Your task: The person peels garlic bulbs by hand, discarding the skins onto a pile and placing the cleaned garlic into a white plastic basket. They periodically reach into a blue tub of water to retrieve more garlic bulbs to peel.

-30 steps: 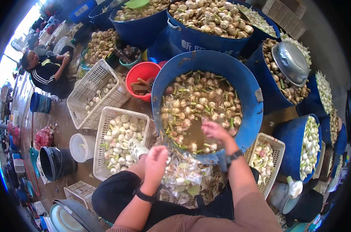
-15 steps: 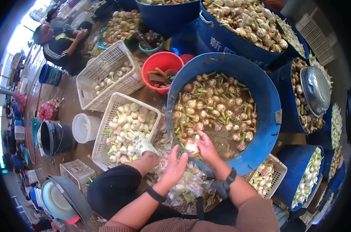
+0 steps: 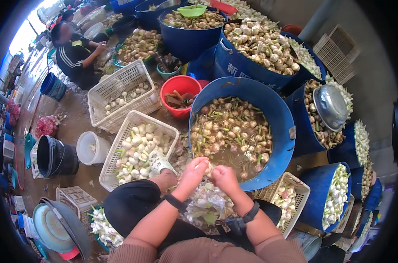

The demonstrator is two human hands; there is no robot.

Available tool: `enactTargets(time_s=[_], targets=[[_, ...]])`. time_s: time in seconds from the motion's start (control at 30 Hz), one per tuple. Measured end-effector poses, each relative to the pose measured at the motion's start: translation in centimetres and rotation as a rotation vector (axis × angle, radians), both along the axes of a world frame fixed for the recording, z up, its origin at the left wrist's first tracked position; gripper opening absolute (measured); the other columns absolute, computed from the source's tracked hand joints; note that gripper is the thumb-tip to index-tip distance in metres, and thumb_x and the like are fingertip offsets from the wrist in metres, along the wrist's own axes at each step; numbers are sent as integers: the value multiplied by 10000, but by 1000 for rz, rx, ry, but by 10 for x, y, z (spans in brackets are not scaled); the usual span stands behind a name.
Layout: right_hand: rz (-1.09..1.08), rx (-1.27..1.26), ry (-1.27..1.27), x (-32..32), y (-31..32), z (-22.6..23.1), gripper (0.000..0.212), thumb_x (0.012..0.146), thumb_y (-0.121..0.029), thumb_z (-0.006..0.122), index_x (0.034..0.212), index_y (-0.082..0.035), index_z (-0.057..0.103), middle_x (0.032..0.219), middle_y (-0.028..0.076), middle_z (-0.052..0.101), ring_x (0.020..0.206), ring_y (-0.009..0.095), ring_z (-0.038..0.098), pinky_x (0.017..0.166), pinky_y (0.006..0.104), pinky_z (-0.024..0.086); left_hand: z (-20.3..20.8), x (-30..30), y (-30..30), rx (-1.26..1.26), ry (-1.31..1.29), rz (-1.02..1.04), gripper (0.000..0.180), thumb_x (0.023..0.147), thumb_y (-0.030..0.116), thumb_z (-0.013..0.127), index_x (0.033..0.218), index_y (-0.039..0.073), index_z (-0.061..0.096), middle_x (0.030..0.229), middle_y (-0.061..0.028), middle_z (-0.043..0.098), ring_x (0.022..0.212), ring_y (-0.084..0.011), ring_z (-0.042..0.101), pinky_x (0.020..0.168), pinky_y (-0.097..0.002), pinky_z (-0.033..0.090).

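Both hands meet in front of me at the near rim of a blue tub (image 3: 283,149). My left hand (image 3: 193,173) is closed, its fingers bent against a garlic bulb (image 3: 208,170) that shows only partly between the hands. My right hand (image 3: 225,178) is closed on the bulb's other side. Inside the tub, many unpeeled garlic bulbs (image 3: 232,129) with short green stems float in brown water. Beneath my hands lies a heap of pale garlic skins (image 3: 210,204). Left of them stands a white crate (image 3: 106,179) of cleaned bulbs (image 3: 139,147).
A red bucket (image 3: 164,104) with tools stands behind the crate, beside another white crate (image 3: 96,109). Blue barrels (image 3: 227,55) of garlic line the back and right. Black (image 3: 43,160) and white (image 3: 106,147) buckets are at left. A person (image 3: 74,57) sits farther back.
My left hand, open before, has closed and come against the garlic bulb, which the right hand was holding. The view has shifted slightly, showing more of the barrels at the back.
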State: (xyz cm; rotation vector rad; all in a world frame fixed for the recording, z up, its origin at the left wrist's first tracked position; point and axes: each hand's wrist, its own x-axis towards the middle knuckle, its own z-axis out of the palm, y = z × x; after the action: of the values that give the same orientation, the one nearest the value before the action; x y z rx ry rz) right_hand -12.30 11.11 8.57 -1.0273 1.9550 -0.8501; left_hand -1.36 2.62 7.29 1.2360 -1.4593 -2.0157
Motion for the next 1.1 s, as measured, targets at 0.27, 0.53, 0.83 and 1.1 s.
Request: enactTargets(time_s=[0.27,0.53,0.83,1.1], targets=[[-7,-318,-9,17,14,20,200,852,-154,542,807,21,627,715,44,599,561,93,514,522,243,432,11,27,-15,-181,20,-421,479,820,172,574,1248,7,435,1075,-84,569,919,-132,548,806,-267,440],[-384,130,-898,-4,22,-4,84,864,-132,540,832,-80,597,739,5,601,614,74,527,492,230,399,37,31,-3,-851,139,-530,478,685,38,647,1146,10,521,1189,-183,516,1109,-260,507,916,-297,400],[101,-40,-335,35,67,-1,225,838,-185,582,1010,-43,612,894,59,642,794,146,598,729,289,472,17,28,-8,314,292,375,177,819,112,615,944,-9,581,927,-72,618,825,-141,594,746,-293,502],[-192,-125,-61,36,20,42,439,749,-193,669,1148,-61,543,990,171,607,789,250,617,690,326,489,27,26,-2,60,156,358,169,808,155,634,796,35,515,701,-60,583,508,-91,544,434,-203,467]])
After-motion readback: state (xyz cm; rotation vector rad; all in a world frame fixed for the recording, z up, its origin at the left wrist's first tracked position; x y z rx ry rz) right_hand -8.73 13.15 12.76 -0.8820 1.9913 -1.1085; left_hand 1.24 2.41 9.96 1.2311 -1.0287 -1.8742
